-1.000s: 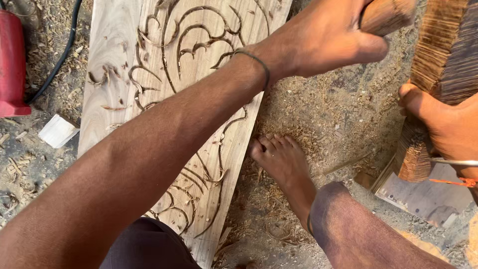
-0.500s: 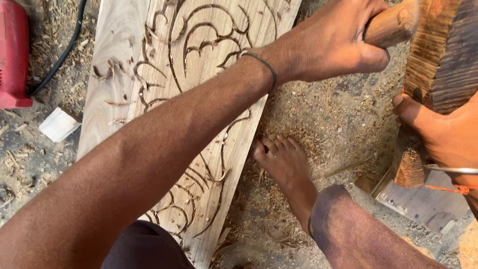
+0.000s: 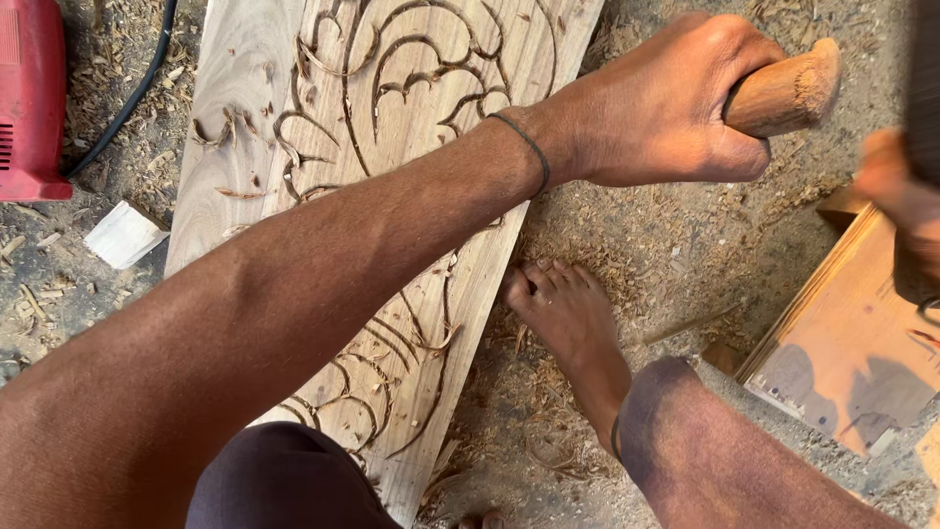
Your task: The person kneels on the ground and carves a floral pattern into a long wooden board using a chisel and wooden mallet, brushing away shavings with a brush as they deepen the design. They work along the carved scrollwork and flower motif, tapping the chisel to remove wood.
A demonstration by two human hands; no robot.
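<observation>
Bare arms, thin dark wristband (image 3: 524, 147), bare foot (image 3: 568, 313), thin anklet (image 3: 616, 436), dark shorts (image 3: 284, 480)

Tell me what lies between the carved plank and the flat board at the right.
In the head view, between carved plank and flat board: sawdust-strewn ground and the person's bare foot.

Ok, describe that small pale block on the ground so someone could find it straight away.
Start at the long carved wooden plank lying on the sawdust floor. Just off its left edge, below the red power tool, lies the small pale block, smooth-faced and squared among loose shavings.
</observation>
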